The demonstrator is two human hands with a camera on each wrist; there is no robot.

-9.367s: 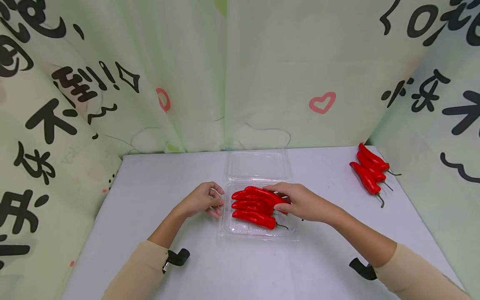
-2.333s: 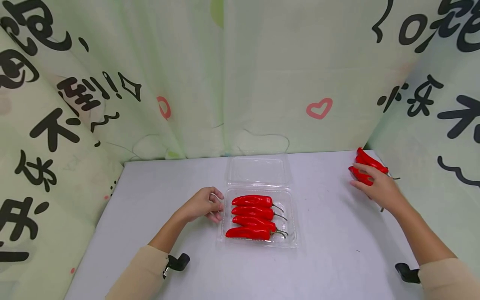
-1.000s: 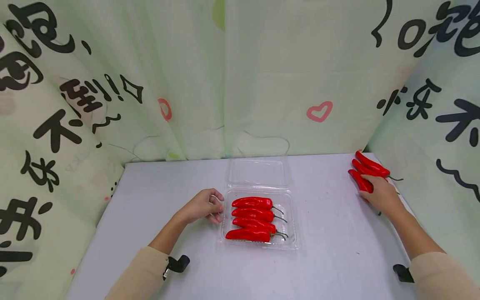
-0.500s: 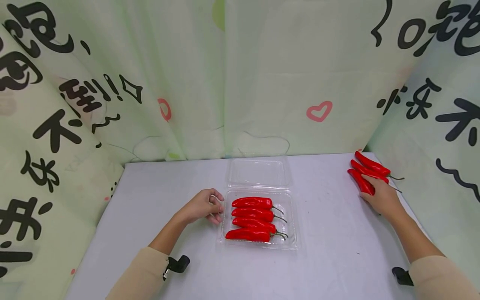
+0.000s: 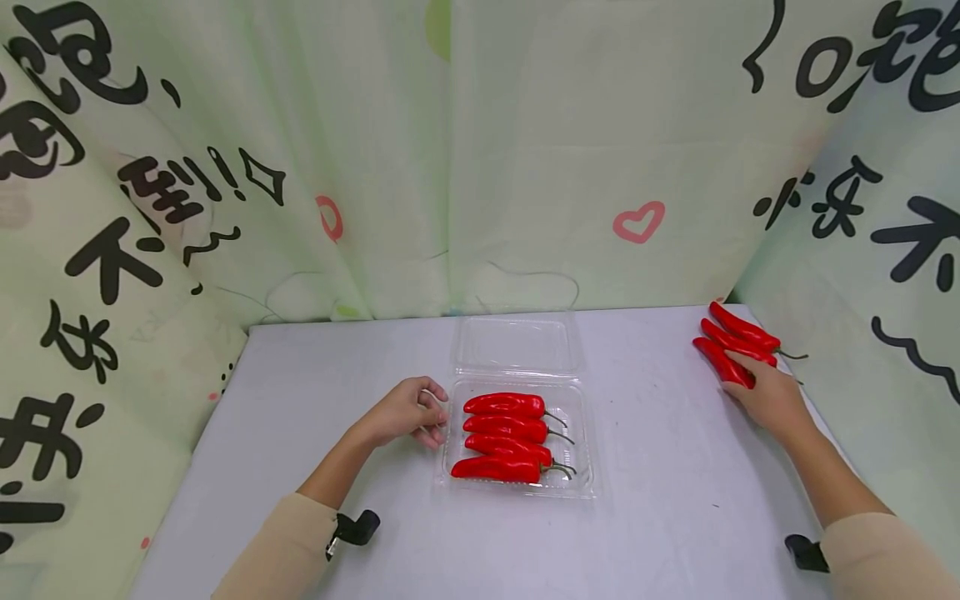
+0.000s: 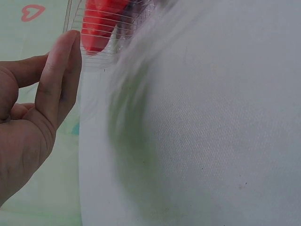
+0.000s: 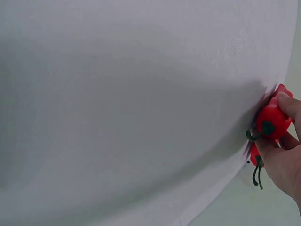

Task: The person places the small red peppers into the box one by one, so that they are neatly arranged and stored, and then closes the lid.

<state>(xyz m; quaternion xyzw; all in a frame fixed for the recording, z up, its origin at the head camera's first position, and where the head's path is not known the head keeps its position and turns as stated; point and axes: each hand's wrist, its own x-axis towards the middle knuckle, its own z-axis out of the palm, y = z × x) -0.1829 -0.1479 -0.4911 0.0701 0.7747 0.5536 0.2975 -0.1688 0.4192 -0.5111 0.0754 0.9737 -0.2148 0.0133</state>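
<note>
At the table's back right, my right hand (image 5: 772, 398) grips a red chili pepper (image 5: 720, 362). In the right wrist view, thumb and fingers pinch this pepper (image 7: 273, 120) around its body, its green stem pointing free. Two more red chili peppers (image 5: 744, 327) lie against its far side. My left hand (image 5: 411, 410) is at the left edge of a clear plastic box (image 5: 587, 433), its fingers loosely bent; the left wrist view has the fingertips (image 6: 70, 40) against the box wall. Several red chili peppers (image 5: 504, 428) lie side by side in the box, stems to the right.
The clear lid (image 5: 517, 343) is folded back flat behind the box. A white cloth (image 5: 645, 533) covers the table. Pale green printed curtains (image 5: 525, 167) hang behind and on both sides. The right edge of the table runs close beside the loose peppers.
Over the earlier frames my right hand went from the box to the loose peppers and took hold of the nearest one, which has since shifted slightly. The boxed peppers are now spread apart. My left hand stayed.
</note>
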